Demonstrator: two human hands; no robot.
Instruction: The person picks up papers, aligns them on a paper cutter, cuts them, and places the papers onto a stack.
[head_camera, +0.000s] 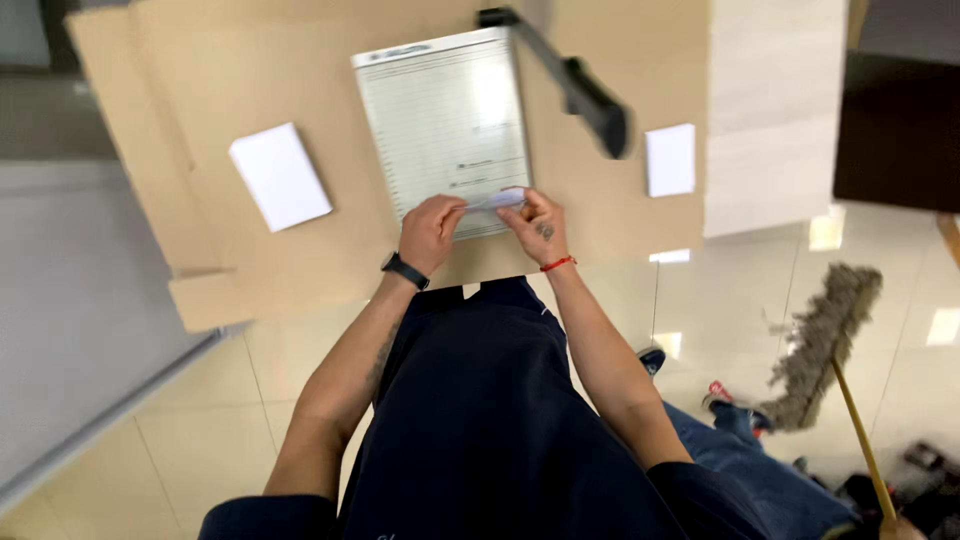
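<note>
Left hand (430, 230) and right hand (537, 225) fingers pinch a thin paper slip (495, 201) between them.

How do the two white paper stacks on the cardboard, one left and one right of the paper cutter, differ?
The left stack looks larger and lies turned at an angle; the right stack looks smaller and sits nearly square to the paper cutter. The left stack lies well inside the cardboard; the right stack lies near its edge. Both are plain white and untouched by either hand.
</note>
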